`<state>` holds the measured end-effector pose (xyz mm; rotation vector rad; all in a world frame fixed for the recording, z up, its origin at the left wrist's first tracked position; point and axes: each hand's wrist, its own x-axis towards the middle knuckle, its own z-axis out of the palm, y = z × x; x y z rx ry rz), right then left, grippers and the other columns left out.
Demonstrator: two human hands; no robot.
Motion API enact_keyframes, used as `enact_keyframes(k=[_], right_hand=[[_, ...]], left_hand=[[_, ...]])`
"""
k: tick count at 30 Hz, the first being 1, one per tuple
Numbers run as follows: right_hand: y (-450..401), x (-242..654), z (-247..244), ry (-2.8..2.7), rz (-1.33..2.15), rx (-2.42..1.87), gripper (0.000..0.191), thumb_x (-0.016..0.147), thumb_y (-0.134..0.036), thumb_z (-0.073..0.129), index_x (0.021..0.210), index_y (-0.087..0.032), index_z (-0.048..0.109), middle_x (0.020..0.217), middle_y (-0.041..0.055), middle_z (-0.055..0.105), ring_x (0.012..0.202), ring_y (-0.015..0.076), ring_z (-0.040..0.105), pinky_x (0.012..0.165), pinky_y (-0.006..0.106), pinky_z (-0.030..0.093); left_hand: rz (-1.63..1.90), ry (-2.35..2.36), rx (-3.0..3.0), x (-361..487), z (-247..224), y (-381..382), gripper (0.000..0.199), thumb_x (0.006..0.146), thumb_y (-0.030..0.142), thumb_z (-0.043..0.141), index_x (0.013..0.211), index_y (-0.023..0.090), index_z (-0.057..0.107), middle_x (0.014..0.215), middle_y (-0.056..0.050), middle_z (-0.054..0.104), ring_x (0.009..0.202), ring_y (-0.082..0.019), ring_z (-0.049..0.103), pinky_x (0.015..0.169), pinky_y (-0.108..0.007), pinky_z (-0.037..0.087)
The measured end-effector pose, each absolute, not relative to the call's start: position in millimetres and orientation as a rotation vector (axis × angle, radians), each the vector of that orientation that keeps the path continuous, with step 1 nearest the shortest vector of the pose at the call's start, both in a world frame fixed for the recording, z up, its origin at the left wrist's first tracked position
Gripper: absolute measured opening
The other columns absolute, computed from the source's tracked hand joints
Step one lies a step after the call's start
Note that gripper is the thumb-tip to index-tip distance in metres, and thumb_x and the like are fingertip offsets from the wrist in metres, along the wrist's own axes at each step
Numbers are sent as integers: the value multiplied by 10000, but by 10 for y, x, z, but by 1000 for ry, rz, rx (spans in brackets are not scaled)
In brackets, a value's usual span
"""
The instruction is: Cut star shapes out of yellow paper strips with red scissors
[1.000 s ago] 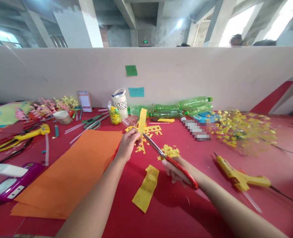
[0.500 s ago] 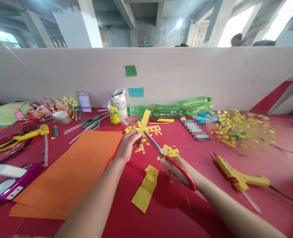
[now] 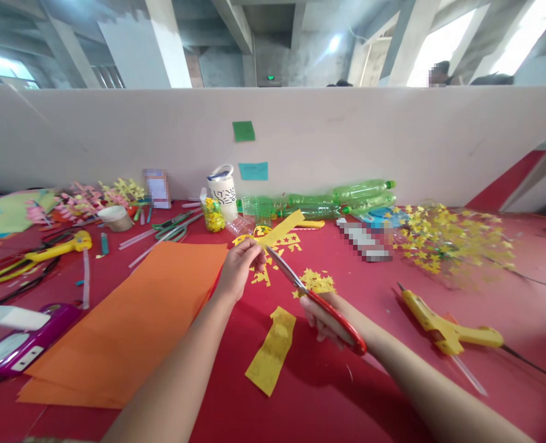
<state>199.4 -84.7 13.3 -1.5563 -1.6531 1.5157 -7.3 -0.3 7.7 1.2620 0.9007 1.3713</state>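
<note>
My left hand (image 3: pixel 242 264) pinches a yellow paper strip (image 3: pixel 285 230) near its lower end, over the middle of the red table. The strip slants up to the right. Red-handled scissors (image 3: pixel 319 301) are in my right hand (image 3: pixel 330 317), their blades close together and the tips at the strip beside my left fingertips. Whether the blades are biting into the paper I cannot make out. Just beyond my right hand lies a pile of small yellow paper stars (image 3: pixel 317 280). Yellow offcuts with star-shaped holes (image 3: pixel 292 240) lie behind the strip. Nearer to me is another yellow paper piece (image 3: pixel 273 351).
Orange sheets (image 3: pixel 134 320) lie left, beside a purple power strip (image 3: pixel 28 347). A yellow glue gun (image 3: pixel 448 326) with its cord is at right, below a star-covered spray (image 3: pixel 443 240). Green bottles (image 3: pixel 314 206) and a white cup (image 3: pixel 223 189) stand along the partition (image 3: pixel 393 135).
The yellow strip has swung from nearly upright to a rightward slant in my left fingers. My hands and the scissors have barely shifted.
</note>
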Motion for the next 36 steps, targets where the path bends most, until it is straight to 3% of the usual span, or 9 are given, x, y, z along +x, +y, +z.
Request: enact_keyframes(k=[16,29,36], right_hand=[[-836,2047,103,-1705,1562,-1494,569,805,-712,449,665,-164,516,469,-35,497,337,69,459,319,161,312],[-834,1992,143,-1652,1513,-1546,537,809,-660,493,576,-176,469,371,-59,408,280,72,434,287,155,299],[-840,1986,154,-1671,1497,-1554,546,795,-670,499,575,-171,479,418,-34,473,292,71,449,268,151,281]], left_hand=[[1332,883,1296,-84,62,2,182,790,316,579,684,168,582,600,16,576,497,-85,500,486,-214,379],[1327,883,1292,-104,68,14,192,781,312,589,659,165,582,584,18,572,481,-78,497,479,-208,376],[1328,877,1289,-110,60,16,189,787,298,591,657,161,582,588,14,572,485,-76,500,482,-206,380]])
